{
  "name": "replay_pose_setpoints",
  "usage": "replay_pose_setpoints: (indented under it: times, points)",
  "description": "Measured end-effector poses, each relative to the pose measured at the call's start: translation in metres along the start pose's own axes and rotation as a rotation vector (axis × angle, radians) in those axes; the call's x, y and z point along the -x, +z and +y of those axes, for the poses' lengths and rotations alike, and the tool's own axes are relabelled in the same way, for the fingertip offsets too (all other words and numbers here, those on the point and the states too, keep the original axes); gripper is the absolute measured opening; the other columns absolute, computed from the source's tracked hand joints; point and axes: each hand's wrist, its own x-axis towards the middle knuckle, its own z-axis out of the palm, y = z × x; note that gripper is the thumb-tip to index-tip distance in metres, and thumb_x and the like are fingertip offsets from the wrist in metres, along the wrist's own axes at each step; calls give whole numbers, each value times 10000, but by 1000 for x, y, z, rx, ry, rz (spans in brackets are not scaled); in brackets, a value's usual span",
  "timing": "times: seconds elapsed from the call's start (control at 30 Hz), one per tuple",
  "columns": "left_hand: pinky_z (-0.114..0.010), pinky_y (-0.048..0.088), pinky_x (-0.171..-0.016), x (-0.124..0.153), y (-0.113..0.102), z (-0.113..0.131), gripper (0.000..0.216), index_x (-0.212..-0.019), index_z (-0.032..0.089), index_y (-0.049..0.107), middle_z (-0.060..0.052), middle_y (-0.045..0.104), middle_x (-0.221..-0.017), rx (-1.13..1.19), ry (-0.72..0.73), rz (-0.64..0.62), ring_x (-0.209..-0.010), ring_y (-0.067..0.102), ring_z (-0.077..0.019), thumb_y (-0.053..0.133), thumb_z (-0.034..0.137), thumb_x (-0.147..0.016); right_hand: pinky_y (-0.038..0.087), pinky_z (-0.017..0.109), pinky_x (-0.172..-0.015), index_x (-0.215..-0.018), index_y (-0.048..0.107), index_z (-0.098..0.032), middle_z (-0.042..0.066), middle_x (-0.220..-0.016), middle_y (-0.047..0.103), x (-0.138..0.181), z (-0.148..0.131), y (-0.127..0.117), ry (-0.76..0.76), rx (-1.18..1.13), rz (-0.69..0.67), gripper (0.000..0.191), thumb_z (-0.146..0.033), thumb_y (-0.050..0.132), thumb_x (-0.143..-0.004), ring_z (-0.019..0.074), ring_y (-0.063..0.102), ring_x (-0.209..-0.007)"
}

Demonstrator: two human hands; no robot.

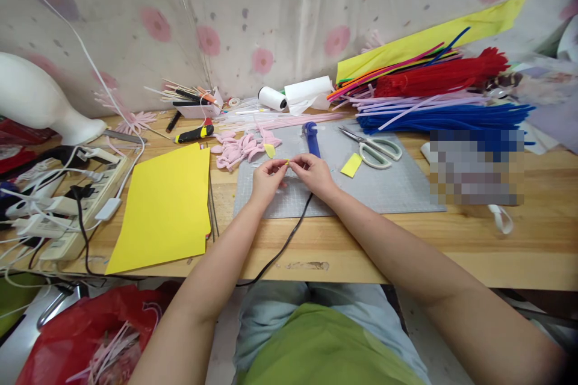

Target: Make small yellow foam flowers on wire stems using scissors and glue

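Observation:
Over the grey cutting mat [406, 192], my left hand [267, 180] and my right hand [313, 173] meet fingertip to fingertip. Both are closed in a pinch on a tiny yellow piece [288, 162], mostly hidden by the fingers. A blue glue gun [311, 139] lies just beyond my right hand, and a black cord runs out beneath that hand. To the right are open-bladed scissors [376, 151] with pale handles and a small yellow rectangle [351, 165]. Pink fuzzy looped shapes [237, 151] lie beyond my left hand, with a small yellow scrap [270, 150] beside them.
A large yellow sheet [165, 207] and a yellow-black utility knife [194, 133] lie left. Farther left is a power strip [85, 204] with tangled cables. Blue pipe cleaners [447, 117] and red ones [440, 75] are piled back right. A red bag [90, 319] sits below the table edge.

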Motion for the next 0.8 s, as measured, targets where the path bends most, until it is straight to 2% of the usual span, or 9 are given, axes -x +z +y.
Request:
replay_pose_setpoints:
  times: [0.17,0.27,0.53,0.8]
  points:
    - [-180,467,-424,2,-1,0,193,-796,149,698,-52,629,-815,-96,121,18,-619,516,-93,660,276,-655,404,276,-643,-731,648,-184,28,-712,639,0,-1,-1,18,-13,-20,162,-303,543,-763,144,538,-683]
    - [-185,469,-426,1,-1,-2,182,-793,150,699,-57,629,-824,-131,139,21,-618,516,-95,634,270,-673,406,275,-643,-737,649,-187,28,-723,646,0,-1,-1,17,-15,-21,161,-303,540,-762,143,535,-680]
    - [-201,474,-435,0,-2,-3,193,-788,145,703,-46,632,-739,-124,83,36,-606,528,-105,640,268,-653,411,288,-670,-746,660,-190,37,-735,644,0,2,0,-33,60,-6,140,-273,550,-769,155,546,-711]
    - [-196,479,-435,-4,-3,-3,216,-803,130,681,-20,613,-694,-43,-6,72,-541,490,-71,646,276,-648,412,291,-691,-736,650,-196,30,-717,644,2,-2,-4,-130,147,26,121,-232,545,-785,160,536,-728]
